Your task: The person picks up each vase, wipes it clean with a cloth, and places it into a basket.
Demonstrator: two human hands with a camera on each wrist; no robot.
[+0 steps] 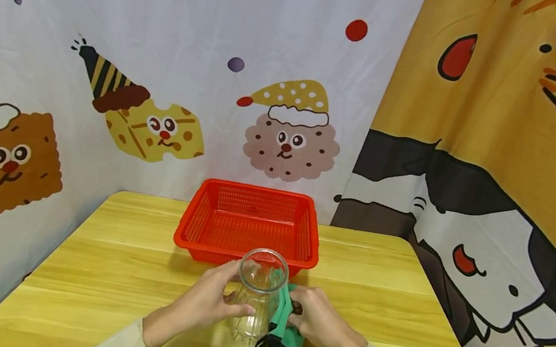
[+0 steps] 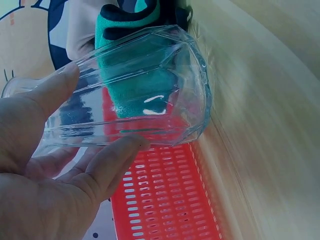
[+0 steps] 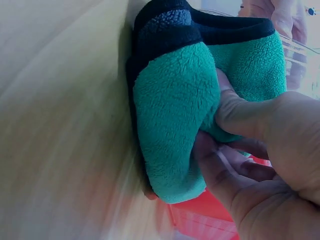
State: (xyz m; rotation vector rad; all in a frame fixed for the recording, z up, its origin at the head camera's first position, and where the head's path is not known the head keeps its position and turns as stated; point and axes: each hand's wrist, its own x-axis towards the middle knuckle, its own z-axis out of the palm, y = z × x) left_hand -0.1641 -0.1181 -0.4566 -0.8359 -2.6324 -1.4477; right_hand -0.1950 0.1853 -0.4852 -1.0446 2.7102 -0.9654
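Perhaps the right hand, pinching green cloth, pushes the glass jar from the left hand's grip toward the tabletop's left edge.

The bench is surfaced in yellow wood grain, with pale and darker bands run across its width and its far corners rounded off. Near the far edge, around the middle, a rectangular red plastic basket is set upright, its walls pierced with rows of slots. On the near side of it, a green fleece cloth, trimmed in black, is bunched against the surface. Beside the cloth a clear glass jar is held upright; whether its base is rested on the wood cannot be told.
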